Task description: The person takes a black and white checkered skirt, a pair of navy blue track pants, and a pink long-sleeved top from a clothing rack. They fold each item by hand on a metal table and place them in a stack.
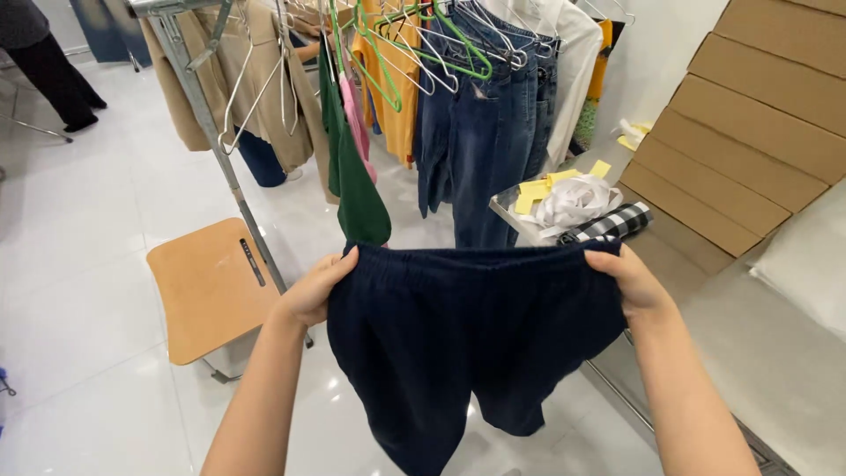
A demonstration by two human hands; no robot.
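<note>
We hold the navy shorts by the elastic waistband, left hand clamped on its left end, right hand on its right. The legs hang below, near the clothes rack.

The shorts are held up between the left hand and right hand. Behind them a clothes rack is hung with garments. A stool is placed left, stacked boxes right, above a table.
</note>
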